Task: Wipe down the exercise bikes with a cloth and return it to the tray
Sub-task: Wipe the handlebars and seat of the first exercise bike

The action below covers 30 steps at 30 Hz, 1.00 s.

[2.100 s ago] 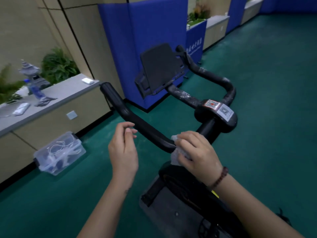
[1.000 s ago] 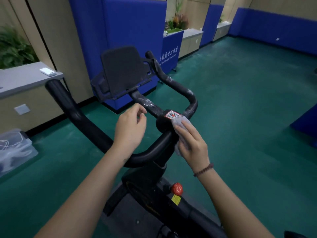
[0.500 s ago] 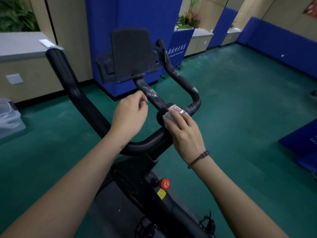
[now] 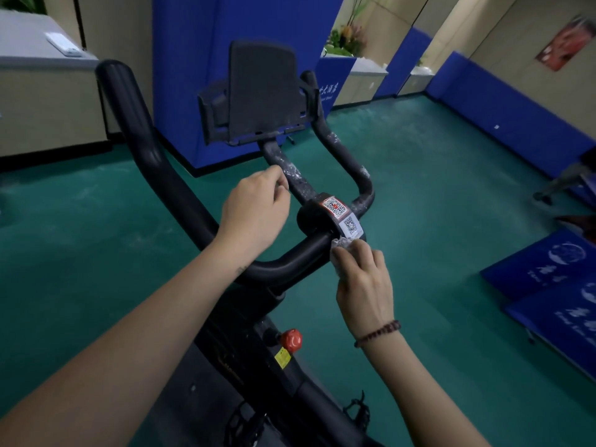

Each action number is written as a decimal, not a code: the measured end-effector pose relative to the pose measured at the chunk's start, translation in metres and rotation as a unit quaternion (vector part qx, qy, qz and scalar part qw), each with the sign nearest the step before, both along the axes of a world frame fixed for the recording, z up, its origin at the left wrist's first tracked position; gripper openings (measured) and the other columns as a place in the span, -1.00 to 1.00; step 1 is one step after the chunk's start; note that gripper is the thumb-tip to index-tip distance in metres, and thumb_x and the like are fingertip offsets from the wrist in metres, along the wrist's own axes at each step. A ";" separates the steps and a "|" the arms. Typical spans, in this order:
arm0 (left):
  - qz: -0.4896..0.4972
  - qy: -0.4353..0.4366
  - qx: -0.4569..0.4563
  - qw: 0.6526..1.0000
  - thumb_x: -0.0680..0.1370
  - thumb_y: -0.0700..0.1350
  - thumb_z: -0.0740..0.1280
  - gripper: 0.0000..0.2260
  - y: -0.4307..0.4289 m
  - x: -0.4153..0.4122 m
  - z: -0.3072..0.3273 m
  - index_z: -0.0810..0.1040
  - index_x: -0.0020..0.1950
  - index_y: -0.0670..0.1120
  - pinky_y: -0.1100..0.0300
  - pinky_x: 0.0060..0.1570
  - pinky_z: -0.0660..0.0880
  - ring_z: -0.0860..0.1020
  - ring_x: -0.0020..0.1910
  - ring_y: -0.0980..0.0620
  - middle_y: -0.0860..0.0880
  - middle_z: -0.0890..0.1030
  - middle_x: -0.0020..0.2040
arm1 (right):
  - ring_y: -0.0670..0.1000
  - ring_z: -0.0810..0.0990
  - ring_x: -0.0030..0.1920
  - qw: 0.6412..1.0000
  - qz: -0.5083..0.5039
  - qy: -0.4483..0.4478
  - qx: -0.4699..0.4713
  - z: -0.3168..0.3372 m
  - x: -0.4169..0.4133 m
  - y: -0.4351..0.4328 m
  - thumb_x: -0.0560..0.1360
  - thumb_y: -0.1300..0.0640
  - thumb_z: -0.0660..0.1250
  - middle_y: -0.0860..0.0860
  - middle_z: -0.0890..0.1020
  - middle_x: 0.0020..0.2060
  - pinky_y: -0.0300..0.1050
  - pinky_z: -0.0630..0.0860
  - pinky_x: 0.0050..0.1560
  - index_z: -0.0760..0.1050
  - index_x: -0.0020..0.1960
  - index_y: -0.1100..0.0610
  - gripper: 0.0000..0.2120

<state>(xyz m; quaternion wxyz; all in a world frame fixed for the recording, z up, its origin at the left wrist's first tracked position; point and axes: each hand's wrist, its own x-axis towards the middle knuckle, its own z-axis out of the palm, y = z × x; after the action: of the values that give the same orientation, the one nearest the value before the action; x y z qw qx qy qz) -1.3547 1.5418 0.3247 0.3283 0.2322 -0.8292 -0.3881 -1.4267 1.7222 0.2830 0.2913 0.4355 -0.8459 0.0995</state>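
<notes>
One risk: right hand (image 4: 362, 285), pinching the cloth (image 4: 343, 244) beside the sticker (image 4: 350, 224), could peel it; left hand (image 4: 254, 214) curled, seemingly empty.

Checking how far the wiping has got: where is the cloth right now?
Head view, centre-right: the cloth is bunched in the right hand, pressed on the handlebar just below the QR-code stickers, right of the left hand.

The green floor (image 4: 435, 175) carries the exercise bike (image 4: 251, 366) at its near middle. Blue mats (image 4: 554, 295) (white emblems printed on them) lie at its right edge. At the far left, a grey ledge (image 4: 22, 43) bears a flat white device (image 4: 63, 44).
</notes>
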 end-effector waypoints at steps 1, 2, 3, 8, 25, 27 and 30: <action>-0.002 -0.002 0.001 1.000 0.54 -0.19 0.14 -0.86 0.000 0.000 0.000 0.49 -0.09 -0.13 0.10 -0.31 0.35 0.46 -0.29 -0.04 -0.02 0.50 -0.25 | 0.13 0.45 -0.32 1.000 -0.006 -0.005 0.004 0.001 0.002 0.000 0.27 0.45 0.44 0.16 0.58 -0.13 -0.08 0.46 -0.39 0.59 -0.11 0.23 -0.76; -0.004 -0.004 0.002 1.000 0.54 -0.19 0.14 -0.86 0.000 0.000 0.000 0.49 -0.09 -0.13 0.12 -0.31 0.31 0.45 -0.30 -0.04 -0.01 0.49 -0.28 | 0.14 0.45 -0.32 1.000 -0.006 -0.008 0.004 0.003 0.003 0.001 0.26 0.46 0.43 0.16 0.58 -0.14 -0.08 0.47 -0.38 0.59 -0.13 0.23 -0.75; -0.006 -0.005 0.002 1.000 0.54 -0.19 0.14 -0.86 0.000 0.000 -0.001 0.49 -0.10 -0.13 0.13 -0.32 0.28 0.43 -0.31 -0.03 0.00 0.47 -0.30 | 0.15 0.47 -0.31 1.000 -0.003 -0.010 -0.007 0.006 0.004 0.001 0.26 0.47 0.40 0.16 0.57 -0.14 -0.07 0.49 -0.37 0.59 -0.14 0.23 -0.76; -0.005 -0.011 0.009 1.000 0.54 -0.19 0.15 -0.87 0.000 0.000 0.000 0.49 -0.11 -0.13 0.13 -0.31 0.28 0.44 -0.28 -0.06 -0.02 0.48 -0.29 | 0.21 0.49 -0.07 0.998 0.043 -0.027 -0.041 0.029 -0.007 -0.018 0.35 0.38 0.24 0.21 0.54 0.06 -0.01 0.50 -0.05 0.58 0.05 0.21 -0.68; 0.027 -0.087 0.059 0.994 0.57 -0.14 0.12 -0.84 -0.005 0.000 -0.001 0.49 -0.05 -0.10 0.12 -0.33 0.30 0.46 -0.28 -0.11 -0.06 0.52 -0.23 | 0.07 0.35 0.32 0.952 0.131 -0.114 0.253 0.056 -0.041 -0.076 0.45 -0.21 0.02 -0.06 0.54 0.23 0.01 0.13 0.31 0.63 -0.02 -0.02 -0.53; 0.029 -0.084 0.062 0.994 0.57 -0.15 0.12 -0.84 -0.005 0.000 0.000 0.49 -0.06 -0.11 0.12 -0.35 0.30 0.46 -0.30 -0.10 -0.06 0.52 -0.24 | 0.08 0.31 0.36 0.939 0.143 -0.099 0.297 0.057 -0.048 -0.080 0.43 -0.19 0.08 -0.09 0.52 0.25 0.08 0.08 0.34 0.64 -0.10 -0.03 -0.60; 0.036 -0.075 0.064 0.994 0.56 -0.16 0.12 -0.84 -0.006 0.001 -0.001 0.49 -0.07 -0.12 0.11 -0.36 0.32 0.46 -0.31 -0.11 -0.08 0.54 -0.23 | 0.07 0.30 0.38 0.928 0.149 -0.110 0.322 0.059 -0.051 -0.084 0.40 -0.05 0.17 -0.08 0.52 0.25 0.08 0.08 0.34 0.64 -0.13 0.00 -0.71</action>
<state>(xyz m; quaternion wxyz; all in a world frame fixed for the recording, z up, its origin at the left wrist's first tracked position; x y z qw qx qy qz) -1.3539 1.5354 0.3242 0.2633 0.3109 -0.8160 -0.4101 -1.4776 1.6387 0.3418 0.0222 0.6133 -0.7846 -0.0886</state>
